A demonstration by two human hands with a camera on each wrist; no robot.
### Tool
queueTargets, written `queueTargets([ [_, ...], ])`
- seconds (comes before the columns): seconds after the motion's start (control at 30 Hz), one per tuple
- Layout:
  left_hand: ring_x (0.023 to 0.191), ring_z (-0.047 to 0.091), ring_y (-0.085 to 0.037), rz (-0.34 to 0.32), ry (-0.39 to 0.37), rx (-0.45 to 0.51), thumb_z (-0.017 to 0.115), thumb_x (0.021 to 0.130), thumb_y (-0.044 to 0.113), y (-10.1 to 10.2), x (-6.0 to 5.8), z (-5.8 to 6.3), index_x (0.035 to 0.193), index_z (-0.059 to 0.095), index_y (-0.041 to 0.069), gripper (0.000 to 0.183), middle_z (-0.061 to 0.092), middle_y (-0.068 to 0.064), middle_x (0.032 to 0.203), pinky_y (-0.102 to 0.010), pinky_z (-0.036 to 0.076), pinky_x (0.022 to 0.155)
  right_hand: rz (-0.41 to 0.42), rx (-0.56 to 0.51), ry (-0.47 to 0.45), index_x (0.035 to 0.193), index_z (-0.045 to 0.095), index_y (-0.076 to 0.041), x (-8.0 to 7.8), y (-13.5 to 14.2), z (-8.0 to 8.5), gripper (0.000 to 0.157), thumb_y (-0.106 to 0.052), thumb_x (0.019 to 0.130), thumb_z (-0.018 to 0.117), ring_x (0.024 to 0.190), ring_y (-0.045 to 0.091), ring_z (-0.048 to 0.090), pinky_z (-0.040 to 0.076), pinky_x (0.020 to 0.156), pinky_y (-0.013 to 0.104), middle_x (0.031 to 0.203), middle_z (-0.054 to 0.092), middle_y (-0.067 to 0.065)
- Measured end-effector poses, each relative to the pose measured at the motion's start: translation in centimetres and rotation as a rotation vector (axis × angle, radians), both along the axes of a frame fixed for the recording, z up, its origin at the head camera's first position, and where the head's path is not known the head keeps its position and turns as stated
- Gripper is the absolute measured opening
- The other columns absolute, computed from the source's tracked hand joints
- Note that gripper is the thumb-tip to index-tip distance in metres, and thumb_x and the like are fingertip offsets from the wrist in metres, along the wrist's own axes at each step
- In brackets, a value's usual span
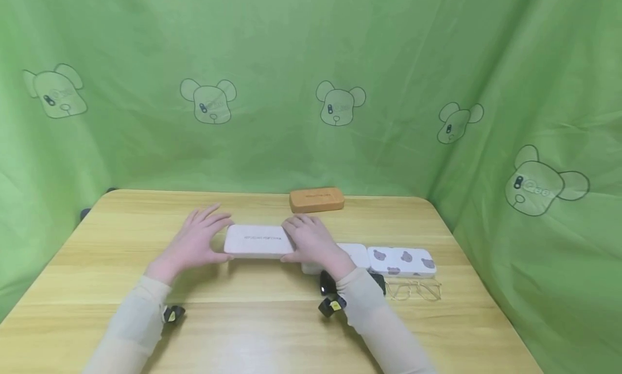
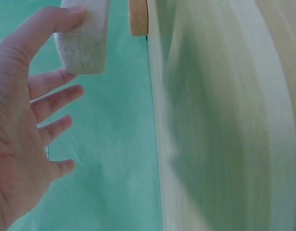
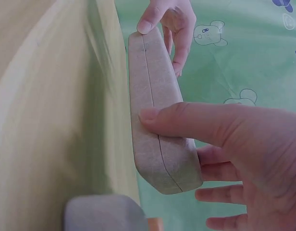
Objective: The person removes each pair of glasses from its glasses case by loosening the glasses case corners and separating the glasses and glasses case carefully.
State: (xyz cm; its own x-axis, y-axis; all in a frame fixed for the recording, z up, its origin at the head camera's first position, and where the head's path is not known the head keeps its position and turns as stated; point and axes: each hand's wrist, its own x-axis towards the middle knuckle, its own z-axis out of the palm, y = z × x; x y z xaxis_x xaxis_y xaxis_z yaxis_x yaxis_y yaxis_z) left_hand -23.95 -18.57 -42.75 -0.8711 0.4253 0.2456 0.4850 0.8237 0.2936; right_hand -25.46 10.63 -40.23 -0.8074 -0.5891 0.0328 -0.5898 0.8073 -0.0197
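Observation:
A pale grey glasses case [image 1: 259, 241], closed and with dark lettering on its lid, is held level just above the table between both hands. My left hand [image 1: 196, 239] pinches its left end, thumb on the front side and index finger behind; the other fingers are spread in the left wrist view. At the right end, my right hand [image 1: 311, 242] grips it with the thumb [image 3: 172, 120] across the front seam and fingers at the back. Another pale case [image 1: 357, 253] lies partly hidden behind the right wrist.
A white case with bear prints [image 1: 402, 262] lies on the table [image 1: 233, 331] at the right. In front are gold-rimmed glasses [image 1: 413, 290] and dark sunglasses [image 1: 328, 282], partly covered by the right forearm. An orange-brown case [image 1: 317, 200] sits near the back edge, before a green curtain [image 1: 272, 147].

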Motion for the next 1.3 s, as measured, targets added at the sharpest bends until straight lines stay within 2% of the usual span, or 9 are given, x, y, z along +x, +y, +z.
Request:
queueTargets([
  [0.23,0.148,0.022,-0.038,0.015,-0.069,-0.025,0.085,0.065,0.046,-0.3,0.2,0.0,0.135,0.055,0.013,0.084,0.047,-0.01,0.149,-0.067,0.003,0.119,-0.033,0.014,-0.027,0.14,0.05,-0.009,0.3,-0.7,-1.0,0.086,-0.057,0.074,0.077,0.141,0.034,0.039,0.031,0.117,0.055,0.147,0.049,0.01],
  [0.47,0.147,0.024,-0.039,0.019,-0.11,-0.043,0.084,0.066,0.047,-0.2,0.2,-0.1,0.135,0.056,0.011,0.083,0.047,-0.011,0.149,-0.067,0.003,0.118,-0.051,0.02,-0.04,0.138,0.052,-0.011,0.5,-0.9,-1.7,0.084,-0.057,0.073,0.077,0.14,0.033,0.039,0.033,0.115,0.055,0.146,0.051,0.008],
  [0.73,0.147,0.024,-0.04,0.017,-0.133,-0.064,0.084,0.065,0.047,-0.1,0.2,-0.3,0.134,0.057,0.011,0.082,0.048,-0.013,0.149,-0.068,0.005,0.118,-0.042,0.003,-0.054,0.136,0.054,-0.01,0.6,-1.0,-1.9,0.081,-0.054,0.072,0.079,0.139,0.034,0.041,0.035,0.114,0.056,0.144,0.053,0.009],
  [1.03,0.147,0.022,-0.041,0.007,-0.177,-0.082,0.082,0.068,0.048,0.1,0.4,-0.7,0.134,0.056,0.009,0.081,0.046,-0.013,0.15,-0.068,0.001,0.118,-0.035,0.019,-0.067,0.134,0.056,-0.011,0.7,-0.9,-2.1,0.081,-0.055,0.071,0.08,0.137,0.033,0.042,0.036,0.112,0.054,0.141,0.055,0.009],
  [1.3,0.146,0.025,-0.041,-0.012,-0.168,-0.102,0.081,0.068,0.05,0.5,0.5,-0.8,0.134,0.056,0.01,0.081,0.048,-0.014,0.148,-0.071,0.005,0.116,-0.033,0.028,-0.089,0.136,0.055,-0.01,0.7,-0.6,-2.2,0.082,-0.054,0.071,0.08,0.137,0.032,0.043,0.036,0.113,0.053,0.141,0.055,0.009],
])
